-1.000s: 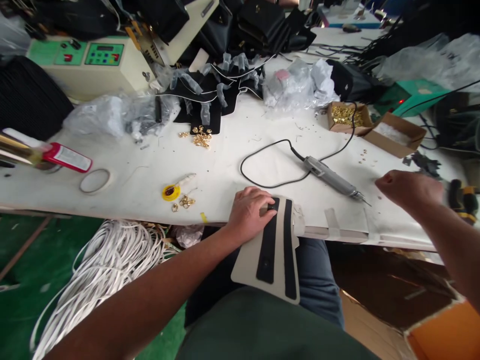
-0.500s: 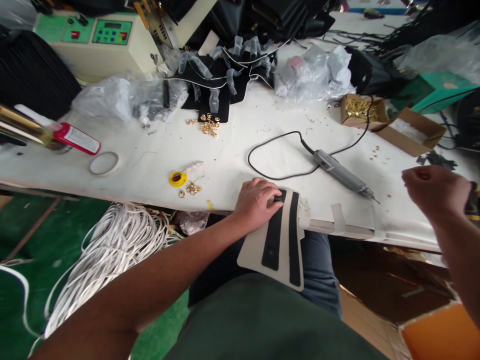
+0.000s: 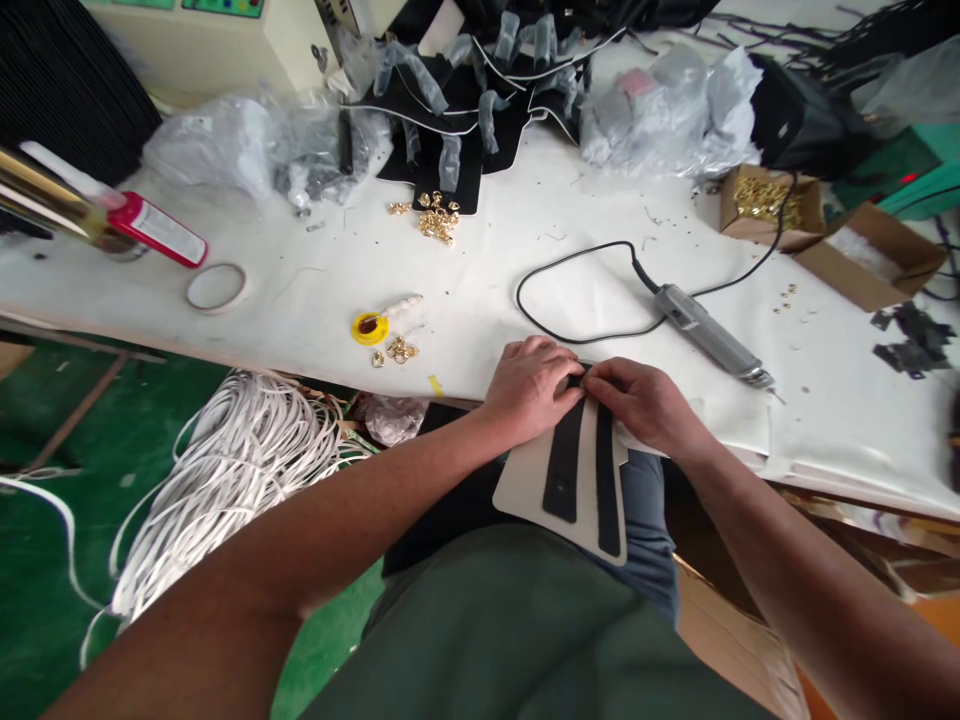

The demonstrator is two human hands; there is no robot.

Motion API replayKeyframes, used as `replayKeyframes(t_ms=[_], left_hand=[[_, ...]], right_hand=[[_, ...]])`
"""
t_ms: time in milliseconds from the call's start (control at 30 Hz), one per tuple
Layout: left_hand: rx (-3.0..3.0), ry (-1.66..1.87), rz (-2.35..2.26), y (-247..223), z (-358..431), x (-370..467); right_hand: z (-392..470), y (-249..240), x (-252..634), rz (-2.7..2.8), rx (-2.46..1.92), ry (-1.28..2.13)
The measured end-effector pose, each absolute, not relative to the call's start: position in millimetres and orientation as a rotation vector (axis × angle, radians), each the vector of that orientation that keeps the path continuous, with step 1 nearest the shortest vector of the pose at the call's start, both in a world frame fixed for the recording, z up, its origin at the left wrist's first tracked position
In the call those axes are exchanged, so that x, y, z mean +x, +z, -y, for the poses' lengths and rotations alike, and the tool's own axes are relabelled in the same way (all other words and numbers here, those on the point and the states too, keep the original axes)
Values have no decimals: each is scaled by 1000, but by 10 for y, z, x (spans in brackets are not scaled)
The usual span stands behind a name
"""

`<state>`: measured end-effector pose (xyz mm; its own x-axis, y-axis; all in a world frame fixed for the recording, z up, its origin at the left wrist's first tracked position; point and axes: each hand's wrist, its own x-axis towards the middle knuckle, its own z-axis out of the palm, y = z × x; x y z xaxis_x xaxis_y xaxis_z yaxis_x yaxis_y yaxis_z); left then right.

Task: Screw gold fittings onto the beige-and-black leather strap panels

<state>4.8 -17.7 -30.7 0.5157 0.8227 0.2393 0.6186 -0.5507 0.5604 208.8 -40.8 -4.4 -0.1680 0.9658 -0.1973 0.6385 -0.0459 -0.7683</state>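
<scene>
A pale beige panel (image 3: 523, 482) with two black strips lies across my lap, its far end on the bench edge. My left hand (image 3: 534, 392) is closed on that far end, thumb and fingers round the left black strip (image 3: 561, 470). Right beside it, my right hand (image 3: 641, 402) pinches at the top of the same strip. Its fingertips meet the left ones and hide whatever is between them. A grey electric screwdriver (image 3: 709, 335) with a thin bit rests on the bench beyond my right hand, its black cord looped to the left.
Gold fittings (image 3: 403, 350) lie near a yellow dish (image 3: 370, 327) of brown stuff. More gold pieces (image 3: 435, 225) sit by black panels. A tape roll (image 3: 217, 287), a red-labelled bottle (image 3: 165, 230), a carton of gold parts (image 3: 772, 205) and dark clips (image 3: 915, 340) stand around.
My right hand has come in from the far right, beside the dark clips, to the panel's top next to my left hand. My left hand keeps hold of the panel. The view has tilted down slightly.
</scene>
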Motion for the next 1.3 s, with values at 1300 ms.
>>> replayKeyframes(t_ms=[1300], left_hand=[[2333, 607, -1186, -305, 166, 28]], right_hand=[[53, 3, 2132, 1783, -1813, 1449]])
